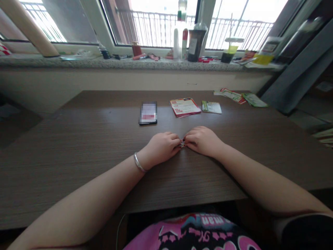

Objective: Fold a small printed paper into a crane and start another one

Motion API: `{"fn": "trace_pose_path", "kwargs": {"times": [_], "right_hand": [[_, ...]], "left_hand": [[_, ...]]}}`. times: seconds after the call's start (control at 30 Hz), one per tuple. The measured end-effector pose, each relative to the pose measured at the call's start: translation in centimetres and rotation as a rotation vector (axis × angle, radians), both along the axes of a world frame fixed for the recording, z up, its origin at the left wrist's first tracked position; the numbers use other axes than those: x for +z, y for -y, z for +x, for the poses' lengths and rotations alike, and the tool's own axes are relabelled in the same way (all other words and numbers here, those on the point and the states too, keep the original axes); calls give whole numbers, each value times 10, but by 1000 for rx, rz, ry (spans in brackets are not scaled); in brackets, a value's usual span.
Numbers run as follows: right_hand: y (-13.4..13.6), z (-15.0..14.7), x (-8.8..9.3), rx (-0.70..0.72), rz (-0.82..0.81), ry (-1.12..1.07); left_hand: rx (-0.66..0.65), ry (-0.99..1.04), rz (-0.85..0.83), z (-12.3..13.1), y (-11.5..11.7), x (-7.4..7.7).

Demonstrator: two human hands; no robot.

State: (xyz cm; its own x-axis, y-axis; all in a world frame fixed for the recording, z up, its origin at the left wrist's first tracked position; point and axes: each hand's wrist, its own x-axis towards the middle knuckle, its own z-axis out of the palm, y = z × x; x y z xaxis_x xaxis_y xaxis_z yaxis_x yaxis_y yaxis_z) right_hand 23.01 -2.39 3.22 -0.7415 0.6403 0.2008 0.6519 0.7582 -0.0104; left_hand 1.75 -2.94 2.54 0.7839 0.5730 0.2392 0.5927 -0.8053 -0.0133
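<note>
Both of my hands rest on the dark wooden table (78, 139), meeting at its middle. My left hand (161, 147), with a silver bracelet on the wrist, and my right hand (203, 139) each pinch a small folded piece of printed paper (182, 143) between their fingertips. Most of the paper is hidden by my fingers; only a red and white sliver shows. The fingers of both hands are curled and closed.
Beyond my hands lie a phone (148, 113), a red and white leaflet (185, 106) and a green card (212, 107). More leaflets (234, 95) lie at the far right. The window sill (117, 63) holds bottles, a dark cup (195, 45) and small clutter.
</note>
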Motion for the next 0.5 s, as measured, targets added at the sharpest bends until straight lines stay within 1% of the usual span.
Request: {"fn": "trace_pose_path", "kwargs": {"times": [0.23,0.37,0.5], "right_hand": [[-3,3,3,31,-44,17],[-1,3,3,28,-11,42],[1,0,2,4,28,76]], "left_hand": [[-32,-39,51,-1,2,0],[-42,-67,67,0,4,0],[-25,-55,37,1,4,0]]}}
